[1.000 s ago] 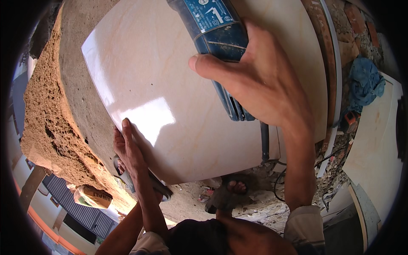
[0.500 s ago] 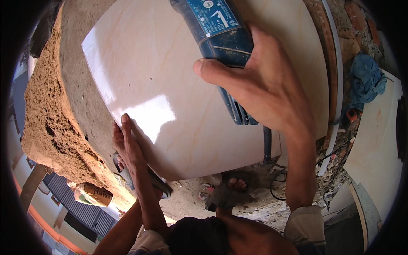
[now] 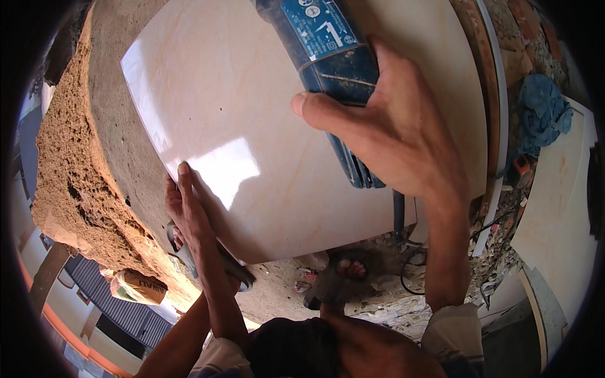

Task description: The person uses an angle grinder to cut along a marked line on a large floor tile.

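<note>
A large glossy cream floor tile point(image 3: 296, 214) spans the middle of the view, a bright patch of light on its surface. My left hand point(image 3: 189, 208) grips the tile's left edge, thumb on top and fingers curled underneath, partly hidden. Wrapped around the rear body of a blue angle grinder point(image 3: 340, 72) is my right hand point(image 3: 403, 132), its thumb lying across the casing. The grinder is above the tile; its front end lies past the top of the view. A dark cord point(image 3: 398, 214) runs from its back end toward me.
To the left rises a mound of sand point(image 3: 82, 164), with a paper sack point(image 3: 138, 288) near it. My sandalled foot point(image 3: 350, 269) stands below the tile's near edge. On the right are a blue cloth point(image 3: 542, 113), an orange-and-black tape measure point(image 3: 522, 167), rubble and another tile point(image 3: 554, 208).
My right hand and the grinder have shifted slightly right and down. The left hand keeps its hold on the tile's edge, a touch higher in view.
</note>
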A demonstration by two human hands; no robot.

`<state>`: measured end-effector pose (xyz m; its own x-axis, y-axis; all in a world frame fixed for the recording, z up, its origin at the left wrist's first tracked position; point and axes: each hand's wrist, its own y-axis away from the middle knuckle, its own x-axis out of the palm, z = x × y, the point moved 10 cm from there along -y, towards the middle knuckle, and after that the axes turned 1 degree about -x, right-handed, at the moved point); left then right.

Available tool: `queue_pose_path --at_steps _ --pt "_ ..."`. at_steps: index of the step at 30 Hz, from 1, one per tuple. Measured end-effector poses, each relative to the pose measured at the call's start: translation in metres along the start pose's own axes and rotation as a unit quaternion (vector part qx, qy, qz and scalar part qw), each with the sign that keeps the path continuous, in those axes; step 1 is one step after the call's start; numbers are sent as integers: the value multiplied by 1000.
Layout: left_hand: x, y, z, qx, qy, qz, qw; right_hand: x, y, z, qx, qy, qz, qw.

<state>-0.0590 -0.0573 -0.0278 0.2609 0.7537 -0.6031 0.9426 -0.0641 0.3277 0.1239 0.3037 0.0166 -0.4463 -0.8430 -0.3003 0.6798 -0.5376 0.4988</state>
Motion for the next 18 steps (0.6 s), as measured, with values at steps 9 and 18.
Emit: queue_pose_path --at_steps 9,18 --pt "-3 -1 0 -6 -33 -13 999 3 7 -9 -3 -20 4 1000" --pt "-2 1 0 -5 -21 -11 1000 3 15 -8 -10 -21 7 1000"
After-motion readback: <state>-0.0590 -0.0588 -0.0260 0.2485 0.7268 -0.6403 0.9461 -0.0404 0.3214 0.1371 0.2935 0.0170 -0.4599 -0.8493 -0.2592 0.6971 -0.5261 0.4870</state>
